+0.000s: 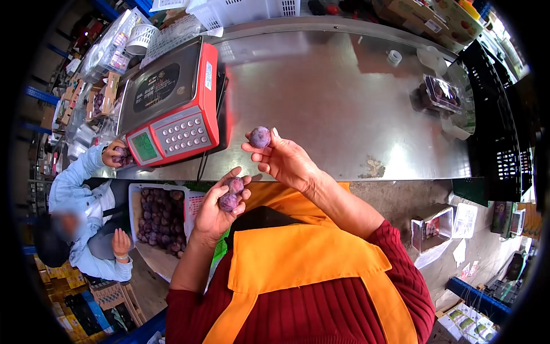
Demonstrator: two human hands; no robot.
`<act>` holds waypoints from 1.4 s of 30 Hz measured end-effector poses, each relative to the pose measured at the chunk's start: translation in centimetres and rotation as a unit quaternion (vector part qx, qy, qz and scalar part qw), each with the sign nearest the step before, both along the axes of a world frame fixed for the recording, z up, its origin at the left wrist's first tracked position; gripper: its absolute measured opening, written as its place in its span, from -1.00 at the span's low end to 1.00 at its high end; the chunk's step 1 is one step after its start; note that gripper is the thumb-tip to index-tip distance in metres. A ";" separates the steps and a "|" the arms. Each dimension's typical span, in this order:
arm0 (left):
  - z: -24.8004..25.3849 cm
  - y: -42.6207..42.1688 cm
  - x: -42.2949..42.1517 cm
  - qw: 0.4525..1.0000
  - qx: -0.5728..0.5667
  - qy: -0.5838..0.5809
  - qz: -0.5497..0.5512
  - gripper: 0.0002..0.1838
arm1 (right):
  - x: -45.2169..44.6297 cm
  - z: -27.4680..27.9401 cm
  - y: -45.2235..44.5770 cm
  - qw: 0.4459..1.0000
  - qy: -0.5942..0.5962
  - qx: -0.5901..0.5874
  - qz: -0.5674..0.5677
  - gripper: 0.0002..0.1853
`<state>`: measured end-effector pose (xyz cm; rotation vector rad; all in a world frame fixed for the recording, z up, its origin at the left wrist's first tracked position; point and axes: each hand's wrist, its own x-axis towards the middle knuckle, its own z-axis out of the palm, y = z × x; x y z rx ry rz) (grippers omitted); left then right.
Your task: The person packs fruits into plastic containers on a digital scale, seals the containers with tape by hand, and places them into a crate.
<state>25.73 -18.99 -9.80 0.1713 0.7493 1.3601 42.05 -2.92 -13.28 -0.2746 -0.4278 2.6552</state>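
Observation:
My right hand point(286, 160) pinches one purple plum point(260, 137) over the near edge of the steel table point(332, 97). Lower and to the left, my left hand point(213, 207) cups two plums, an upper plum point(234, 184) and a lower plum point(228, 202), with its fingers curled round them. A red weighing scale point(183, 129) with a keypad and a green display stands just beyond my left hand. Below it, at the left, a white crate point(136, 221) holds many loose plums point(159, 221).
At the left, a person in a light blue jacket point(86, 189) has one hand point(113, 153) on plums beside the scale. A packed clear punnet point(441, 93) and a black crate point(498, 114) are at the table's right. White baskets point(246, 12) line the far edge.

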 end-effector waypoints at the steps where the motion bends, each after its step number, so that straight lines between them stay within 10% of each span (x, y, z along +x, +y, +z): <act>1: 0.3 0.1 0.2 0.999 0.009 0.034 -0.003 -0.56 | 0.0 0.0 0.1 1.000 0.000 0.001 -0.002 -0.43; 8: 0.2 1.0 -0.1 0.991 0.094 0.092 0.005 -0.39 | 0.9 1.1 0.1 0.999 0.034 -0.039 -0.017 -0.66; 12: 0.5 1.6 0.2 0.988 0.118 0.102 -0.007 -0.36 | 1.8 0.5 -0.6 0.925 -0.158 0.337 -0.075 -0.87; 16: 0.1 2.1 0.2 0.967 0.167 0.191 0.000 -0.41 | 1.9 2.9 -1.8 0.780 -0.174 0.586 -0.134 -0.50; 26: 0.2 2.4 1.2 0.875 0.173 0.446 0.072 -0.38 | 1.6 2.6 -2.2 0.797 -0.188 0.557 -0.136 -0.40; 29: 0.9 2.6 1.0 0.735 0.211 0.642 0.059 -0.41 | 1.3 2.9 -2.6 0.792 -0.201 0.553 -0.161 -0.49; 32: 1.6 2.8 2.4 0.735 0.194 0.644 0.086 -0.44 | -0.1 1.3 -2.7 0.945 -0.121 0.297 -0.066 -0.60; 35: 2.3 2.8 1.6 0.948 0.122 0.287 0.063 -0.29 | 0.5 0.2 -1.2 0.997 -0.044 0.049 0.033 -0.53; 42: 2.5 2.6 1.6 0.967 0.147 0.204 0.031 -0.40 | 0.6 -0.9 -1.0 0.999 0.029 0.006 0.038 -0.46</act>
